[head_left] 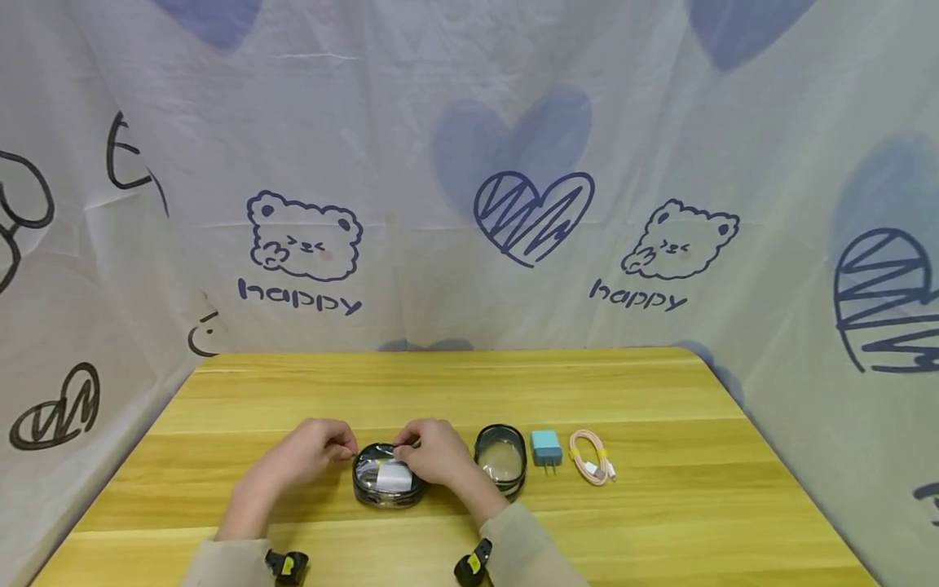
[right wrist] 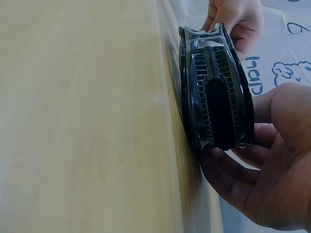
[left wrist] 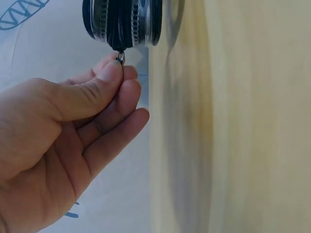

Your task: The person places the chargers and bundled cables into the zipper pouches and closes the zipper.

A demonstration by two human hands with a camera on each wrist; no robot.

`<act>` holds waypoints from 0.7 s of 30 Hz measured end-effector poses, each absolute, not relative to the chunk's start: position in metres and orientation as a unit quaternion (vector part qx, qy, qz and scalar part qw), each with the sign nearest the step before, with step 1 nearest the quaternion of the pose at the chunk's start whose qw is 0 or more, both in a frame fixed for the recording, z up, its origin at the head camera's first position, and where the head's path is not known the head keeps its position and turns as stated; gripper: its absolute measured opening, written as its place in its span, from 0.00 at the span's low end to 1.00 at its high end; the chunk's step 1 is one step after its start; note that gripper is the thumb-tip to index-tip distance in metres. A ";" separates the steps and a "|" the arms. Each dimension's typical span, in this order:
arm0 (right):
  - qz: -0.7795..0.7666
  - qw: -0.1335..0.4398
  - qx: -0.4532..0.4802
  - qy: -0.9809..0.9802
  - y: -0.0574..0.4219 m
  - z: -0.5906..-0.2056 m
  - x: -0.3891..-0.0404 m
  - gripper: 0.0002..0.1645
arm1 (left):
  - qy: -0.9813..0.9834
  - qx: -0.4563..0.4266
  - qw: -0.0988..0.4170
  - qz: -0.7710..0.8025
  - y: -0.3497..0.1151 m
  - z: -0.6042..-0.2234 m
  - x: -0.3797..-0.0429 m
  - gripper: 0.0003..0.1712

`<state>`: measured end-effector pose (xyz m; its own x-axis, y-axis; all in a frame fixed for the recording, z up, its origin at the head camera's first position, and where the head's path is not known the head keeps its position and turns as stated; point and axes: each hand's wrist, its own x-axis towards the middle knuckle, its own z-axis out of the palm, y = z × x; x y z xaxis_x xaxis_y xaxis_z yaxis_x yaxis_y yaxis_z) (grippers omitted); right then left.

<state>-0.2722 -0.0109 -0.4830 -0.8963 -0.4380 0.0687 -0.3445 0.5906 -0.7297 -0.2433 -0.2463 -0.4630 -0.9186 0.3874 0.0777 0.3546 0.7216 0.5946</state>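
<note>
On my head cam: clear case w/ black trim sits on the desk, approx 7 o'clock from view ctr. White block + pale cord-like stuff inside, too small to ID.

L hand is at the case's 10 o'clock, thumb + fingertips pinching the zip pull; L wrist cam confirms, pull hangs at 6 o'clock off the case edge there. Other L fingers half-curled, off the case.

R hand at the case's 2 o'clock, gripping its edge. R wrist cam: fingers wrap the near end at approx 5 o'clock, black zip tape faces me, L hand shows at 1 o'clock.

From the case toward 3 o'clock, in order: 2nd case, same clear/black type, right by R forearm, can't tell if touching; blue charger just beside it, prongs to 6 o'clock; pink cable, coiled, yellow ties, near the charger.

Backdrop at 12: white cloth, bears, hearts, "happy" text.
</note>
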 end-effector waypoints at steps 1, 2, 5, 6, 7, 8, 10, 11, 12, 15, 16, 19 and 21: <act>-0.396 0.059 -0.219 0.889 -0.011 -0.483 -0.272 0.03 | 0.928 0.197 0.028 0.315 -0.246 -0.463 -0.243 0.08; -0.398 0.059 -0.219 0.889 -0.011 -0.483 -0.272 0.03 | 0.929 0.194 0.030 0.315 -0.245 -0.463 -0.244 0.08; -0.400 0.058 -0.219 0.888 -0.011 -0.484 -0.273 0.02 | 0.930 0.192 0.028 0.313 -0.243 -0.464 -0.244 0.08; -0.400 0.060 -0.221 0.887 -0.010 -0.484 -0.273 0.02 | 0.930 0.192 0.026 0.312 -0.243 -0.464 -0.244 0.09; -0.401 0.064 -0.222 0.886 -0.010 -0.484 -0.273 0.02 | 0.930 0.192 0.024 0.312 -0.242 -0.464 -0.244 0.09; -0.402 0.069 -0.224 0.885 -0.010 -0.484 -0.273 0.02 | 0.930 0.194 0.022 0.312 -0.241 -0.465 -0.244 0.09; -0.407 0.085 -0.229 0.880 -0.010 -0.483 -0.273 0.02 | 0.928 0.201 0.019 0.313 -0.239 -0.465 -0.244 0.09; -0.410 0.093 -0.233 0.877 -0.010 -0.482 -0.273 0.03 | 0.927 0.205 0.017 0.313 -0.239 -0.466 -0.244 0.09; -0.413 0.102 -0.236 0.874 -0.010 -0.482 -0.273 0.03 | 0.927 0.207 0.017 0.313 -0.237 -0.466 -0.244 0.09; -0.424 0.118 -0.242 0.865 -0.010 -0.481 -0.272 0.06 | 0.926 0.217 0.012 0.310 -0.234 -0.468 -0.246 0.10; -0.425 0.120 -0.244 0.863 -0.011 -0.481 -0.272 0.06 | 0.926 0.218 0.012 0.310 -0.232 -0.468 -0.247 0.10; -0.429 0.120 -0.249 0.860 -0.012 -0.482 -0.272 0.07 | 0.924 0.225 0.009 0.308 -0.228 -0.470 -0.248 0.10; -0.430 0.117 -0.251 0.859 -0.011 -0.483 -0.272 0.06 | 0.924 0.226 0.009 0.309 -0.226 -0.470 -0.248 0.10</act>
<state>-0.2715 -0.0114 -0.4826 -0.8462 -0.5327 0.0149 -0.3314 0.5042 -0.7975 -0.2479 -0.2264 -0.4698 -0.8976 0.4235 0.1224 0.4119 0.7069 0.5750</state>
